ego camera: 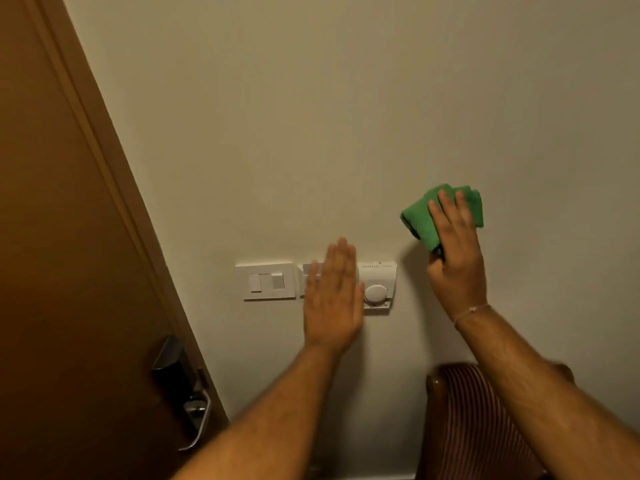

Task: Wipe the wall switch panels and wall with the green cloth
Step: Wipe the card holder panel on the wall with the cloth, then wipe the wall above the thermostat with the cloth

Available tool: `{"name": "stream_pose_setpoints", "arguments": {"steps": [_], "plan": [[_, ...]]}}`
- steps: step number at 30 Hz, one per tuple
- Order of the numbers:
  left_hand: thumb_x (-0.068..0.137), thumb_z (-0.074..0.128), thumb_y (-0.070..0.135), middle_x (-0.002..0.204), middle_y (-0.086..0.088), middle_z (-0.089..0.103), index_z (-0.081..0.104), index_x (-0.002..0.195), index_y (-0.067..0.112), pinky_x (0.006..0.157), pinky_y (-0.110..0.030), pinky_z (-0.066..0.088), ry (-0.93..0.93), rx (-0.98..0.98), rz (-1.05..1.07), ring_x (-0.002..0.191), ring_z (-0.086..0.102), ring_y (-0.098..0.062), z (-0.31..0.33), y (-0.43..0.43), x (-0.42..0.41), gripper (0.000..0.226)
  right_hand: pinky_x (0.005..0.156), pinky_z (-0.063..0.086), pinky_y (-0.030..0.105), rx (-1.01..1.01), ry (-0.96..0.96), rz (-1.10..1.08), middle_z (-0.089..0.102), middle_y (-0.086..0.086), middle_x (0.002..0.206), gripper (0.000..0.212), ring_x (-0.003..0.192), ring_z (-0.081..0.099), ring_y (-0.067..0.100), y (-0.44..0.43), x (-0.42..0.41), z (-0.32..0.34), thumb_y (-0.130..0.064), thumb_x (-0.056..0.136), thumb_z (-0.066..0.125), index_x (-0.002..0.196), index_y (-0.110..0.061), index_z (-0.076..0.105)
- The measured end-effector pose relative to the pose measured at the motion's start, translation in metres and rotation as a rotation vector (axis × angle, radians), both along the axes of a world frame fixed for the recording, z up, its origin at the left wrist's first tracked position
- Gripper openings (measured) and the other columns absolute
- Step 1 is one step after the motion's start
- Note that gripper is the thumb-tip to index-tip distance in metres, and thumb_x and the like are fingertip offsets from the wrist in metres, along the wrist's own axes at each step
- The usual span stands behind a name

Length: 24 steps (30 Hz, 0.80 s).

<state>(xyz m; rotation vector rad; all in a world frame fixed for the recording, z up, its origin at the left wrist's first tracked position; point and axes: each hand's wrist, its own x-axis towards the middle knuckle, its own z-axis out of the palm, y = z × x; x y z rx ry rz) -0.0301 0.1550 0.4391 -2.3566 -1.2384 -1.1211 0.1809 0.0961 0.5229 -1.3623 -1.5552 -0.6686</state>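
Note:
My right hand presses a folded green cloth flat against the cream wall, up and to the right of the switch panels. My left hand is open, fingers together, held flat in front of the middle panel and hiding most of it. A white switch panel with rocker switches shows to its left. A white thermostat panel with a round dial shows to its right.
A brown wooden door with a dark lock and metal lever handle fills the left side. A striped chair back with a wooden frame stands against the wall below my right arm.

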Motion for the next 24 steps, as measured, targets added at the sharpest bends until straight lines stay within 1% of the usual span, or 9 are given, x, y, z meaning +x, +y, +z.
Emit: {"name": "stream_pose_setpoints", "arguments": {"steps": [2, 4, 7, 9, 12, 14, 17, 21, 24], "plan": [[0.114, 0.031, 0.041, 0.186, -0.004, -0.006, -0.001, 0.177, 0.014, 0.137, -0.047, 0.006, 0.066, -0.099, -0.021, 0.172, 0.000, -0.020, -0.042, -0.026, 0.019, 0.075, 0.126, 0.033, 0.066, -0.108, 0.038, -0.031, 0.036, 0.015, 0.170, 0.077, 0.163, 0.024, 0.035, -0.018, 0.017, -0.042, 0.022, 0.086, 0.050, 0.160, -0.001, 0.042], [0.113, 0.031, 0.043, 0.186, -0.005, -0.002, 0.004, 0.177, 0.014, 0.134, -0.046, 0.009, 0.129, -0.178, -0.018, 0.172, 0.001, -0.020, -0.083, -0.049, 0.038, 0.076, 0.124, 0.033, 0.068, -0.237, 0.077, -0.035, 0.037, 0.015, 0.170, 0.076, 0.163, 0.024, 0.036, -0.039, 0.036, -0.090, 0.020, 0.086, 0.049, 0.159, 0.000, 0.043], [0.110, 0.037, 0.043, 0.184, -0.007, 0.009, 0.017, 0.175, 0.012, 0.131, -0.045, 0.016, 0.191, -0.290, -0.035, 0.170, 0.011, -0.022, -0.136, -0.079, 0.060, 0.074, 0.123, 0.033, 0.072, -0.446, 0.153, -0.024, 0.037, 0.018, 0.168, 0.069, 0.161, 0.026, 0.039, -0.071, 0.059, -0.156, -0.002, 0.088, 0.038, 0.157, 0.001, 0.045], [0.109, 0.039, 0.040, 0.182, -0.006, 0.016, 0.028, 0.173, 0.011, 0.129, -0.045, 0.020, 0.200, -0.363, -0.065, 0.168, 0.024, -0.025, -0.170, -0.094, 0.071, 0.071, 0.119, 0.034, 0.076, -0.553, 0.181, -0.004, 0.042, 0.027, 0.162, 0.063, 0.155, 0.031, 0.048, -0.086, 0.077, -0.203, -0.015, 0.093, 0.039, 0.150, 0.009, 0.050], [0.108, 0.040, 0.034, 0.177, -0.008, 0.025, 0.041, 0.168, 0.007, 0.129, -0.048, 0.021, 0.189, -0.441, -0.075, 0.162, 0.037, -0.031, -0.228, -0.115, 0.086, 0.066, 0.111, 0.043, 0.075, -0.686, 0.178, -0.031, 0.051, 0.032, 0.153, 0.053, 0.146, 0.042, 0.054, -0.119, 0.094, -0.278, -0.009, 0.093, 0.059, 0.142, 0.011, 0.058], [0.108, 0.039, 0.034, 0.177, -0.011, 0.030, 0.040, 0.168, 0.006, 0.130, -0.049, 0.020, 0.177, -0.545, -0.073, 0.163, 0.035, -0.032, -0.269, -0.132, 0.096, 0.066, 0.111, 0.045, 0.074, -0.771, 0.278, -0.058, 0.055, 0.029, 0.151, 0.059, 0.144, 0.046, 0.054, -0.146, 0.101, -0.334, 0.007, 0.083, 0.073, 0.141, 0.009, 0.061], [0.111, 0.032, 0.038, 0.181, -0.009, 0.024, 0.030, 0.172, 0.008, 0.134, -0.047, 0.014, 0.221, -0.660, -0.065, 0.167, 0.026, -0.028, -0.324, -0.154, 0.100, 0.068, 0.114, 0.043, 0.071, -0.886, 0.355, -0.115, 0.055, 0.026, 0.154, 0.052, 0.146, 0.044, 0.050, -0.182, 0.102, -0.415, -0.007, 0.092, 0.056, 0.143, 0.005, 0.062], [0.112, 0.031, 0.040, 0.183, -0.006, 0.018, 0.024, 0.174, 0.011, 0.136, -0.044, 0.010, 0.308, -0.728, -0.095, 0.169, 0.019, -0.024, -0.388, -0.180, 0.100, 0.069, 0.110, 0.044, 0.077, -1.128, 0.451, -0.151, 0.050, 0.028, 0.157, 0.058, 0.149, 0.035, 0.053, -0.220, 0.111, -0.513, 0.000, 0.090, 0.062, 0.148, 0.003, 0.057], [0.114, 0.031, 0.039, 0.184, -0.006, 0.015, 0.020, 0.175, 0.012, 0.137, -0.044, 0.005, 0.358, -0.731, -0.105, 0.171, 0.012, -0.021, -0.426, -0.187, 0.096, 0.069, 0.123, 0.034, 0.070, -1.233, 0.502, -0.220, 0.040, 0.020, 0.166, 0.057, 0.157, 0.027, 0.047, -0.232, 0.117, -0.568, -0.005, 0.098, 0.051, 0.155, -0.005, 0.049]]}}
